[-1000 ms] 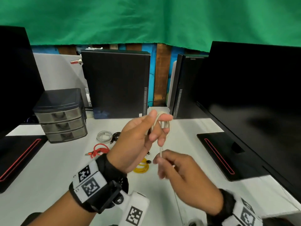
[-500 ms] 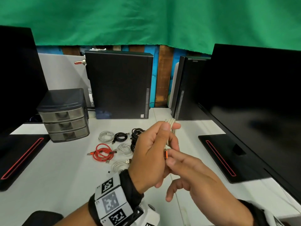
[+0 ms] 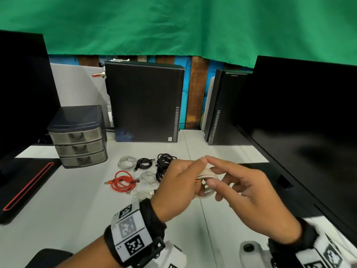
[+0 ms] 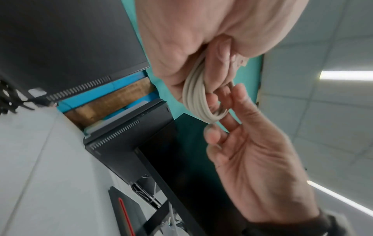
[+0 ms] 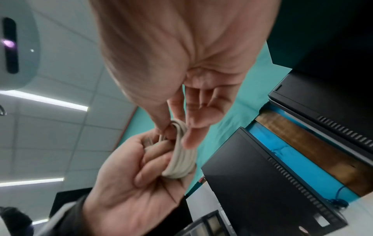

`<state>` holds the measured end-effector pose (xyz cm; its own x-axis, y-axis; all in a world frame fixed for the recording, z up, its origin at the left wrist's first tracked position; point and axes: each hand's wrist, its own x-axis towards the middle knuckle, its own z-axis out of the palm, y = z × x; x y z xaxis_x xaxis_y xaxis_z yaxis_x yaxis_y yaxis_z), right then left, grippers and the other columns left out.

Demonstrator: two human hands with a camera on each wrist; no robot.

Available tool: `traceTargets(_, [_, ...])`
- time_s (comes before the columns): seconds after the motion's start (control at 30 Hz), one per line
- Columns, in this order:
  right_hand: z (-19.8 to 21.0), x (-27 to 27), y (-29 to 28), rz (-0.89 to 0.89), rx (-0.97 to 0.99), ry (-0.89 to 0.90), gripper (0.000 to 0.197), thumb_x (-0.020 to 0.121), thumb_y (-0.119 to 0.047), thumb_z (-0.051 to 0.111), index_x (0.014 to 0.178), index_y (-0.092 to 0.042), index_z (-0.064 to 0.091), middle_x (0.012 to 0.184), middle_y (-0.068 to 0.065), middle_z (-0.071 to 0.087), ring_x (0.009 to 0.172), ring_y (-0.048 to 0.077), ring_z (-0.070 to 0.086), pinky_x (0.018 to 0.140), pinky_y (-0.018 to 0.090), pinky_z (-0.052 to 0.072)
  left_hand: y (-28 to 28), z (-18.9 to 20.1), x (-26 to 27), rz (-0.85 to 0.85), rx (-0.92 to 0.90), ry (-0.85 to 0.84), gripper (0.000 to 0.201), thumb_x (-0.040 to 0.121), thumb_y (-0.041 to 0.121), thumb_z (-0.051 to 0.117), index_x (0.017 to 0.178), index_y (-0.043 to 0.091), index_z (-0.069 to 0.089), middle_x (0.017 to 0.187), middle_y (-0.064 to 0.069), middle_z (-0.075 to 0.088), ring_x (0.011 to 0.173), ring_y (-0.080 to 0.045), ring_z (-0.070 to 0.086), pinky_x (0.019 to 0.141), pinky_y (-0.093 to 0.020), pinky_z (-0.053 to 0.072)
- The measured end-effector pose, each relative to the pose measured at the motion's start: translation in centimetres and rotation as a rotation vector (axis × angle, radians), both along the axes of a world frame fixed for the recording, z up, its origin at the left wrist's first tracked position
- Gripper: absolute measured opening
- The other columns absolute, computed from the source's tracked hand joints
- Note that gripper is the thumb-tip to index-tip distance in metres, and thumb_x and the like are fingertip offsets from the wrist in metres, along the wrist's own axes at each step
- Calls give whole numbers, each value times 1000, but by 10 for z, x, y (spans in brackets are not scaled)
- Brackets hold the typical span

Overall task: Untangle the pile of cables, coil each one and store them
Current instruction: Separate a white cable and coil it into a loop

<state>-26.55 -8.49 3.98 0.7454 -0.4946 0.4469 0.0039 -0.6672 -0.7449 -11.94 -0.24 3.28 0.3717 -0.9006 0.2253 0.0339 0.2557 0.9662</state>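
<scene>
My left hand [image 3: 198, 177] grips a beige cable [image 3: 205, 174] wound into a small tight coil, held above the white table [image 3: 67, 209]. An orange-tipped plug sticks out by the left fingers. My right hand [image 3: 213, 171] pinches the coil between thumb and index finger, its other fingers loosely spread. In the left wrist view the beige cable [image 4: 193, 99] loops out of the left hand [image 4: 181, 39], with the right hand [image 4: 252, 151] below it. In the right wrist view the right hand [image 5: 177, 132] nips the top of the beige cable [image 5: 181, 159], which lies in the left hand [image 5: 131, 183].
Several coiled cables lie on the table behind the hands: a red one [image 3: 122, 182], white ones [image 3: 127, 162] and black ones [image 3: 164, 161]. A three-drawer unit [image 3: 77, 140] stands at the left. Two computer towers [image 3: 144, 103] and monitors [image 3: 299, 122] ring the table.
The right hand fed the last stretch of cable and its orange plug up to the left hand. Both hands have come lower, and the coil now lies sideways between them.
</scene>
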Motion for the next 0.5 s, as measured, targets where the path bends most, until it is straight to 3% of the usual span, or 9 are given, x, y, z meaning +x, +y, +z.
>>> traceTargets(0.07, [-2,3,-2,37,-28,-3,24,93,-33,62,114,-32,71,91,-13,73,65,15,65,60,21,50,-1,3,0,-19,46,116,58,103,27,45,47,18,57,40,1,24,38,-13,25,48,-20,35])
traceTargets(0.13, [-8,7,-3,55,-73,22,16,100,-30,53,100,-23,67,79,-18,69,66,10,62,64,13,44,-3,1,-3,-40,77,223,54,102,33,45,52,14,54,41,0,19,37,-15,18,54,-27,39])
traceTargets(0.23, [-21,10,-4,-8,-204,119,24,105,-35,39,87,-24,49,65,-28,56,56,6,51,54,11,32,-6,-5,-5,-29,161,282,48,103,37,45,63,11,52,44,-2,18,39,-17,16,58,-29,45])
traceTargets(0.33, [-31,13,-5,-21,-198,81,34,106,-41,31,87,-20,49,68,-23,62,57,8,56,55,14,35,-8,-10,-6,-21,199,270,52,103,40,43,60,14,55,46,-5,28,44,-21,36,67,-33,45])
traceTargets(0.4, [-35,15,-8,-75,-210,11,37,106,-44,29,85,-21,49,68,-18,61,54,9,54,52,16,37,-9,-13,-6,-14,186,215,56,103,46,39,62,17,63,54,-10,46,58,-22,53,77,-39,49])
traceTargets(0.5, [-30,17,-13,-218,-190,-122,31,106,-38,34,76,-31,41,62,-20,53,48,5,44,48,10,29,-10,-15,-4,-79,195,264,61,97,59,33,101,11,70,90,-17,70,83,-26,70,82,-46,59])
